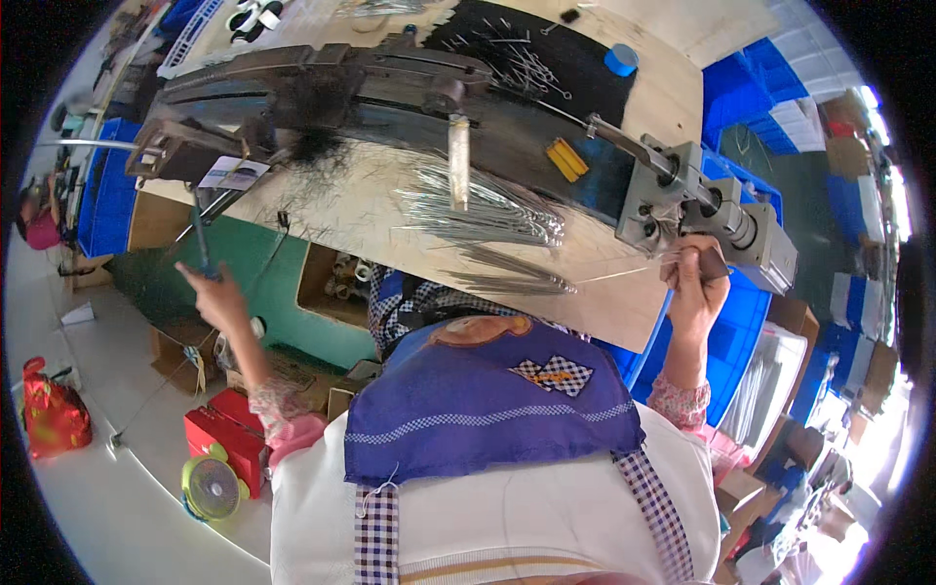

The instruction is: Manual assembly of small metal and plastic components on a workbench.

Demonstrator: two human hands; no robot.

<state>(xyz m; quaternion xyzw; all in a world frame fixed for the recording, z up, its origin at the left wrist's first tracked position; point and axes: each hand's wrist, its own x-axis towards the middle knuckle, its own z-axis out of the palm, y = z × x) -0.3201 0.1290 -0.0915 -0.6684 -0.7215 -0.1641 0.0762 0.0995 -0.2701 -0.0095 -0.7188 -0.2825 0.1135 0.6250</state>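
At the left, my left hand (pixel 216 297) is closed around the lower end of a dark lever handle (pixel 202 239) under the bench machine, one finger sticking out. My right hand (pixel 694 283) is closed beside the grey metal chuck head (pixel 663 200) at the machine's right end. A thin metal wire (pixel 624 270) runs leftward from its fingers; a small flat brown piece (pixel 715 261) also shows there. The long dark machine bed (pixel 390 93) spans the bench. A pile of twisted wire stems (pixel 487 214) lies before it, with a smaller bundle of wires (pixel 512 273) closer to me.
Dark bristles (pixel 317 146) are heaped and scattered at the machine's left part. Looped wire pieces (pixel 526 68) lie on a black mat behind, near a blue round cap (pixel 621 60). A yellow piece (pixel 565 159) rests on the bed. Blue bins (pixel 736 331) stand at right.
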